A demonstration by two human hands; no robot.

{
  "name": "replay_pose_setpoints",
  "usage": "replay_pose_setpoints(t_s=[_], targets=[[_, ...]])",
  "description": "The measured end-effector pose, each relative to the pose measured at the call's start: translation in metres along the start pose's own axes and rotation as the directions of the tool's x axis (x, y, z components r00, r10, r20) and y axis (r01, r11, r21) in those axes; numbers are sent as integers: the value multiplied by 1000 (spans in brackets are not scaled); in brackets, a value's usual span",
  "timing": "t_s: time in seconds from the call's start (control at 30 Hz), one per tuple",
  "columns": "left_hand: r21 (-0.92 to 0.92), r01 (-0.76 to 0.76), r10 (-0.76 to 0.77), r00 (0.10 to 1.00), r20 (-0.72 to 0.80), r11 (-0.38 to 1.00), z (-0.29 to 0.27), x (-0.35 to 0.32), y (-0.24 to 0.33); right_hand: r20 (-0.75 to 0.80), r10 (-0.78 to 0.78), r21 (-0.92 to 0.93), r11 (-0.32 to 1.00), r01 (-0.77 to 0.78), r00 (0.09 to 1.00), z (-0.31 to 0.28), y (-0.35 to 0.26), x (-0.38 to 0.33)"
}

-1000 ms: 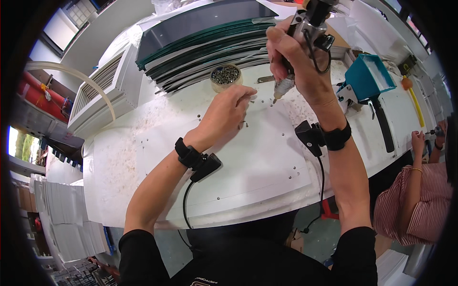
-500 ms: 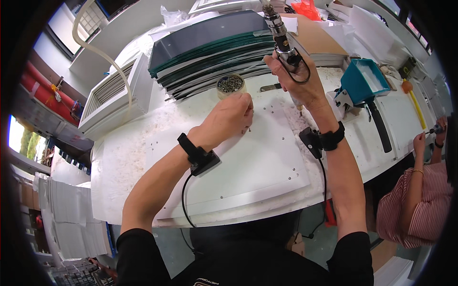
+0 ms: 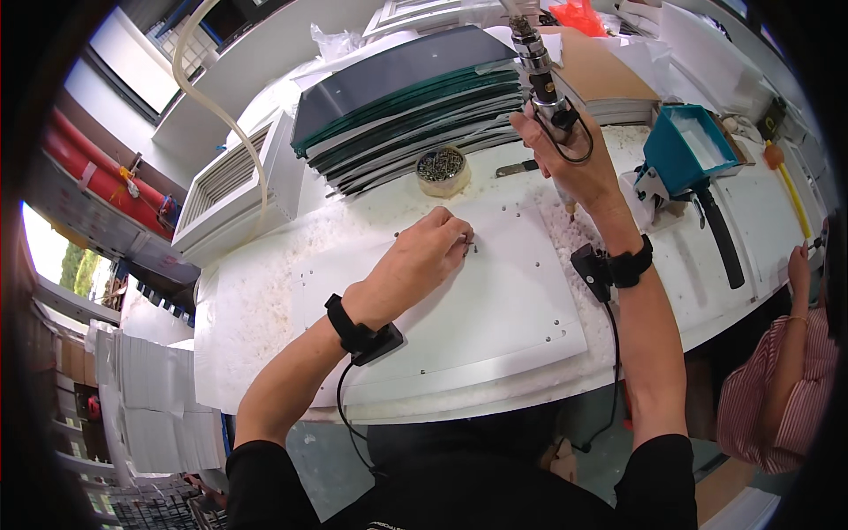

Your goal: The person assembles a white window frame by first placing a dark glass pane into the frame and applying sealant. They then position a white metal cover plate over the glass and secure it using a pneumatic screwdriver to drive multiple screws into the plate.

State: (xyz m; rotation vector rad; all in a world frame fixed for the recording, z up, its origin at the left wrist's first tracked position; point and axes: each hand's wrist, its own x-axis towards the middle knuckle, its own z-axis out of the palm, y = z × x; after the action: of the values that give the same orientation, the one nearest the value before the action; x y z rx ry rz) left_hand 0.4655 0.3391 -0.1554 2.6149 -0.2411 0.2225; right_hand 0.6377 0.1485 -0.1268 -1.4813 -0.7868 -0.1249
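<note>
A white panel (image 3: 495, 309) lies on the table with small screws dotted near its edges. Over its far part is my left hand (image 3: 422, 261), fingers pinched together, with small dark screws (image 3: 475, 248) showing at the fingertips; what the palm holds is hidden. My right hand (image 3: 579, 168) is wrapped around an upright metal power screwdriver (image 3: 541, 78), raised to the right of the panel's far corner. Its tip (image 3: 572, 212) points down beneath the hand. Just beyond my left hand stands a round tub (image 3: 443, 172) full of screws.
Behind the tub rises a stack of dark-topped sheets (image 3: 406, 97). A flat metal tool (image 3: 515, 168) lies beside it. A teal scoop-shaped device with a black handle (image 3: 680, 163) and a yellow-handled hammer (image 3: 789, 190) are at right. A louvred white frame (image 3: 234, 194) stands left. A co-worker (image 3: 777, 380) sits at right.
My left hand has drawn back from the tub toward me over the panel. The right hand keeps its hold on the screwdriver. The whole view has shifted slightly.
</note>
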Motion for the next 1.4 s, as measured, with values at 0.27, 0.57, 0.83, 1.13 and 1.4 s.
replay_pose_setpoints(t_s=[0.27, 0.57, 0.83, 1.13, 1.4], targets=[[107, -86, 69, 986, 152, 990, -3, 11, 3, 14, -140, -102, 985, 141, 990, 1, 4, -3], [252, -72, -20, 939, 345, 965, -17, 34, 13, 22, -233, -42, 971, 234, 972, 3, 6, -5], [95, 74, -79, 995, 55, 993, -59, 64, -10, 4, -222, -78, 972, 222, 975, -4, 1, -5], [151, 93, -99, 995, 33, 984, -60, 37, -22, -24, -154, -17, 988, 154, 988, -9, 9, -6], [166, 29, -38, 998, 52, 986, -26, 12, -15, -14, -184, -43, 982, 183, 983, -5, 5, -6]])
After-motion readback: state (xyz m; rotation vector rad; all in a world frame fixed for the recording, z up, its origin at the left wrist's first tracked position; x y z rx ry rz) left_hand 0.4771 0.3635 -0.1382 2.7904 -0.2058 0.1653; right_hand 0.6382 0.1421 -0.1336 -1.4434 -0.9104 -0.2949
